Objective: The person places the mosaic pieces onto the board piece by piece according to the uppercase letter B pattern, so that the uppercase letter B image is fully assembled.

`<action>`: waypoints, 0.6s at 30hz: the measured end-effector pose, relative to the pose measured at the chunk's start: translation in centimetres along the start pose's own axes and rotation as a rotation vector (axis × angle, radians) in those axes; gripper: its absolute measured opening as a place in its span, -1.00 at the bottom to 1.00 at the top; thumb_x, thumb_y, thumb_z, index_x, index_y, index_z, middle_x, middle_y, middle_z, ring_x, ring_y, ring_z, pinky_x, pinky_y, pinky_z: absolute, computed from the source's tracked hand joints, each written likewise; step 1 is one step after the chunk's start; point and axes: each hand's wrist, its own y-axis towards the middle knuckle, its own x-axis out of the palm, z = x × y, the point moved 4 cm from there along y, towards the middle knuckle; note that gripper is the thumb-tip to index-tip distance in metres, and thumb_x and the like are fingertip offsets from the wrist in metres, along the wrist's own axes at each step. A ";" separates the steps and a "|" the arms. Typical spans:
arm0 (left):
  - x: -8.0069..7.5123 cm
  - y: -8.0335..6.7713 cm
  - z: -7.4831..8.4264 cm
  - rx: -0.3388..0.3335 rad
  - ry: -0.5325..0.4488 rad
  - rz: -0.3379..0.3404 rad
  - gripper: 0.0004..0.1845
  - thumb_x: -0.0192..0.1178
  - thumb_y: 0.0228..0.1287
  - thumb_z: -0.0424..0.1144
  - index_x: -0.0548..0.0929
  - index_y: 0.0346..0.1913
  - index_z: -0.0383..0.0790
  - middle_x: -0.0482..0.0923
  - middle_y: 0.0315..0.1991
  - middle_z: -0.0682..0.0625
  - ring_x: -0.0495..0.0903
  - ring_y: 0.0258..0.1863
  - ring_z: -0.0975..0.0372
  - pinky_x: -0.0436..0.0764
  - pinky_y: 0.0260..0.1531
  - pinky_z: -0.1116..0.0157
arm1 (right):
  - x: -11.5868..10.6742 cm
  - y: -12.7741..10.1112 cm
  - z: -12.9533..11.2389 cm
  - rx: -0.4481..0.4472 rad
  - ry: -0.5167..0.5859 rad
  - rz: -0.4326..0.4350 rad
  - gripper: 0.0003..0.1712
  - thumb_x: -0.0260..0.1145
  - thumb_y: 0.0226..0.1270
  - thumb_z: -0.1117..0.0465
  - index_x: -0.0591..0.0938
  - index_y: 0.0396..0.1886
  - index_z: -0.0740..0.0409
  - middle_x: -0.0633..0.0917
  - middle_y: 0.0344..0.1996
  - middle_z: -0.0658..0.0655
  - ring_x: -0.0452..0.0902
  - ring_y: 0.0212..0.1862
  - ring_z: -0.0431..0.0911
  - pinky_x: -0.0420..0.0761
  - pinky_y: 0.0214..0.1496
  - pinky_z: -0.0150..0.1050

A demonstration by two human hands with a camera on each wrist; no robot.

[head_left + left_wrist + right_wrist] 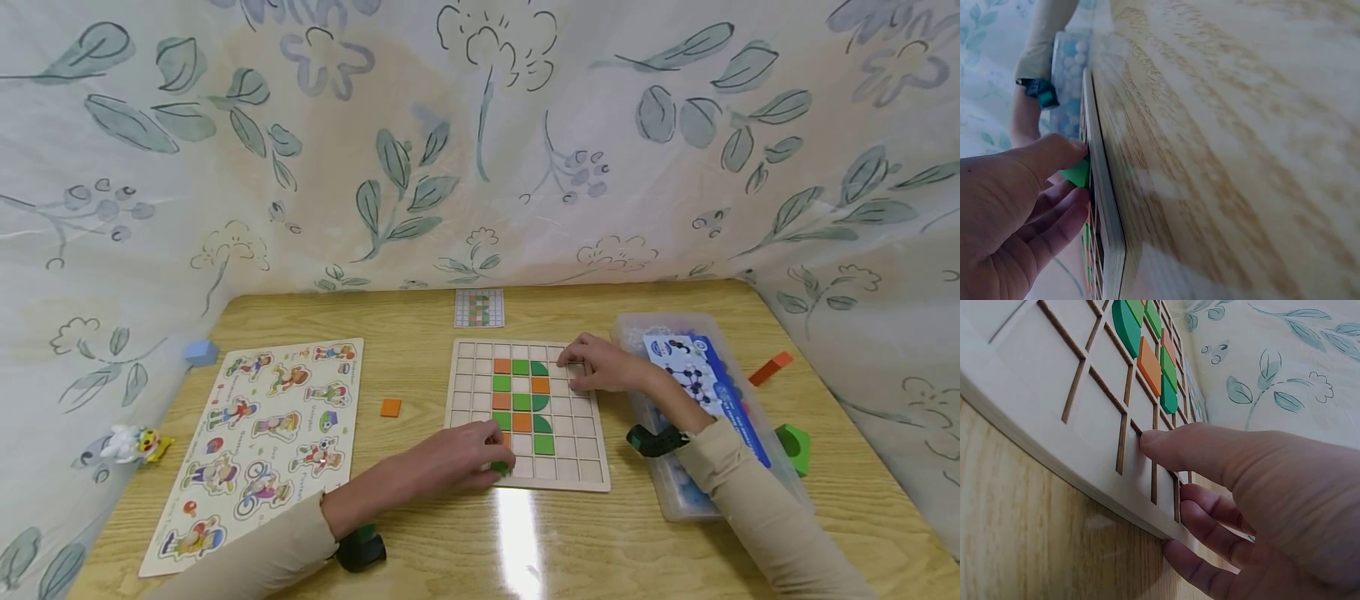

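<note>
A wooden grid board point(588, 450) lies on the table, with orange and green square tiles and darker green quarter-round tiles set in its middle columns. Near the board's front edge, my left hand point(468, 456) pinches a green tile point(1077, 172) between thumb and fingers; the tile's full shape is hidden. My right hand point(603, 364) rests at the board's right side. In the right wrist view its thumb point(1166, 445) touches the grid, and the other fingers lie loosely bent by the board's edge. A small pattern card point(479, 308) lies behind the board.
One orange tile point(390, 407) lies left of the board. Further left is a picture puzzle board point(255, 450). A clear plastic box point(678, 500) stands under my right forearm. Blue point(200, 353), red point(771, 367) and green point(793, 448) blocks and a small toy figure point(135, 444) sit near the edges.
</note>
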 end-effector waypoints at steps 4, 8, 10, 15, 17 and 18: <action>0.0 0.0 -0.1 -0.039 -0.058 -0.021 -0.84 0.20 0.35 -0.17 0.66 -0.05 0.05 0.52 -0.13 0.11 0.47 -0.20 0.36 0.46 -0.19 0.58 | 0.0 0.1 0.1 0.005 0.000 -0.001 -0.64 0.36 0.27 0.16 0.61 0.05 0.10 0.50 -0.03 0.17 0.39 -0.02 -0.02 0.40 -0.03 -0.18; 0.0 0.3 -0.2 -0.052 -0.080 -0.036 -0.83 0.19 0.36 -0.16 0.66 -0.04 0.04 0.54 -0.12 0.11 0.48 -0.18 0.36 0.48 -0.14 0.55 | 0.0 0.0 0.1 0.005 -0.003 0.002 -0.64 0.36 0.27 0.16 0.61 0.05 0.09 0.50 -0.03 0.16 0.40 -0.01 -0.02 0.41 -0.01 -0.17; 0.1 0.5 -0.2 -0.042 -0.071 -0.035 -0.83 0.19 0.37 -0.16 0.66 -0.04 0.04 0.54 -0.12 0.11 0.48 -0.17 0.37 0.48 -0.12 0.55 | 0.0 0.0 0.1 0.008 -0.006 0.005 -0.65 0.36 0.27 0.16 0.61 0.05 0.09 0.50 -0.03 0.16 0.41 -0.01 -0.01 0.42 0.00 -0.16; 0.2 0.9 -0.1 -0.018 -0.050 -0.032 -0.83 0.20 0.36 -0.18 0.67 -0.04 0.03 0.56 -0.13 0.11 0.49 -0.19 0.37 0.47 -0.15 0.56 | 0.0 0.0 0.2 0.012 -0.011 0.006 -0.65 0.37 0.27 0.15 0.62 0.04 0.06 0.50 -0.03 0.15 0.41 -0.01 -0.02 0.42 0.00 -0.16; 0.2 0.9 0.0 -0.019 -0.051 -0.034 -0.83 0.20 0.35 -0.18 0.68 -0.04 0.03 0.56 -0.13 0.11 0.49 -0.20 0.36 0.46 -0.16 0.58 | 0.0 0.1 0.2 0.012 -0.011 0.004 -0.65 0.36 0.27 0.14 0.61 0.04 0.06 0.50 -0.02 0.15 0.41 -0.01 -0.02 0.42 -0.01 -0.17; 0.2 0.9 0.0 -0.021 -0.055 -0.037 -0.83 0.21 0.35 -0.18 0.68 -0.04 0.03 0.56 -0.13 0.11 0.49 -0.20 0.36 0.46 -0.17 0.58 | 0.0 0.1 0.2 0.012 -0.011 0.002 -0.65 0.36 0.27 0.14 0.61 0.05 0.06 0.50 -0.02 0.15 0.41 -0.01 -0.02 0.42 -0.01 -0.17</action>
